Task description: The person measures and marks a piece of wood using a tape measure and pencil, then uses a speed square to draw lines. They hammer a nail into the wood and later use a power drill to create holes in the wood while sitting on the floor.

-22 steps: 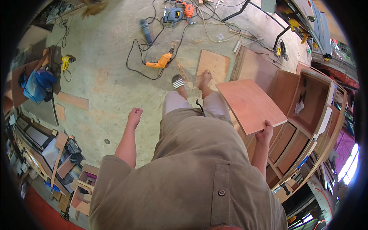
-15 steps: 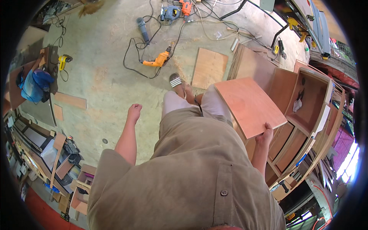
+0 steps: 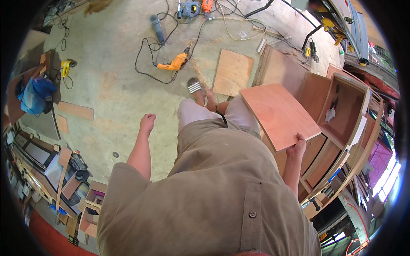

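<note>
Right grip (image 3: 297, 146) clamped on near edge of reddish plywood board (image 3: 279, 112), board extending forward-left from it. Left grip (image 3: 148, 122) loosely curled closed above floor (image 3: 124, 94). Wooden cabinet (image 3: 348, 104) beyond right grip, to its right; orange drill (image 3: 174, 64) farther, ahead of left grip.

Woodworking workshop — grey concrete floor (image 3: 124, 85) scattered with pale sawdust (image 3: 198, 73); orange corded power drill (image 3: 173, 65); blue-and-grey power tool (image 3: 188, 10); flat rectangular reddish plywood panel (image 3: 279, 114); open brown wooden cabinet carcass (image 3: 350, 98); long thin brown wooden strip (image 3: 76, 110).
</note>
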